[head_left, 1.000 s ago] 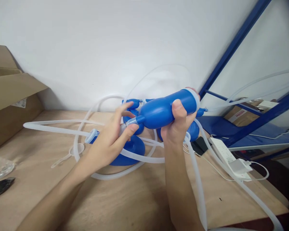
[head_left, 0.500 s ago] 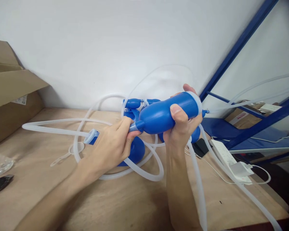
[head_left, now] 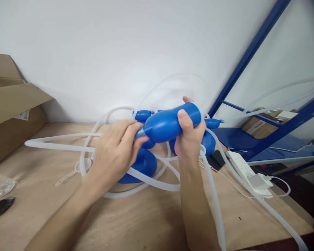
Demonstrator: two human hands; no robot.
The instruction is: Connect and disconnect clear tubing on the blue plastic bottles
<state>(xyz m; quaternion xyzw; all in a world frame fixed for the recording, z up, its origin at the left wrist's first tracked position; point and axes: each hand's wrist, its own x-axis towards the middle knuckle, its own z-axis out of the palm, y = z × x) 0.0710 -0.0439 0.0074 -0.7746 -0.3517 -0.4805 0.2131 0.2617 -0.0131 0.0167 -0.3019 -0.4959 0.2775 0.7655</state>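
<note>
My right hand (head_left: 189,136) is wrapped round a blue bottle-shaped plastic piece (head_left: 167,122), its thumb on top and its wide, pale-rimmed end up to the right. At the narrow lower-left end, my left hand (head_left: 117,150) closes on a translucent hose (head_left: 140,133) fitted around the neck. The left fingers are slightly blurred and hide part of that joint. Below and behind the hands stands a rounded blue base (head_left: 143,165). More blue bulb-shaped parts (head_left: 142,115) lie near the wall, one of them (head_left: 213,122) to the right of my right hand.
Loops of white hose (head_left: 60,147) spread over the wooden table (head_left: 136,223). A cardboard box (head_left: 18,104) and a clear container (head_left: 0,184) are at the left, with a white strainer-like piece (head_left: 83,165) nearer. At the right are a phone (head_left: 216,160), a power strip (head_left: 240,165) and a blue shelf frame (head_left: 251,59).
Both hands and the blue bottle-shaped piece have moved slightly left. A blue part at the right now shows more beside my right hand.
</note>
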